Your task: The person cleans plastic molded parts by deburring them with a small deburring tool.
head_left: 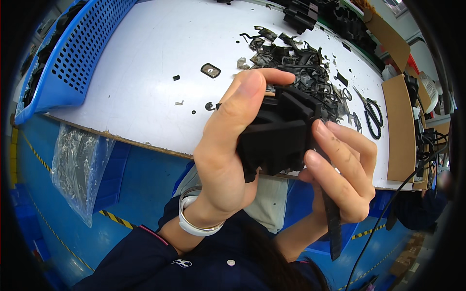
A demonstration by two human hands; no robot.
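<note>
Fingers [252,85] of the left hand [221,160] curl over the top and near side of a black moulded plastic part [279,138], clamped on it, while the right hand [342,174] presses its own fingers against the part's right edge, also closed on it. Both hands hold the part in the air above the near edge of the white desk [145,82]. Its underside and left face are hidden behind the left palm, so its full shape is hard to make out; what shows is a blocky, ribbed, matte black body with stepped ridges. A black strip-like tool or blade [332,228] hangs down from the right hand, its upper end lost inside the grip.

Behind the part lies a heap of black plastic trimmings [296,58], partly blocked by the fingers. Black scissors [373,114] lie to the right of the heap, and a small dark oval piece [210,70] lies alone on the desk. A blue perforated basket [73,53] sits at the left, cut off by the rim. A clear plastic bag [77,165] hangs below the desk edge. A white bracelet [194,223] circles the left wrist.
</note>
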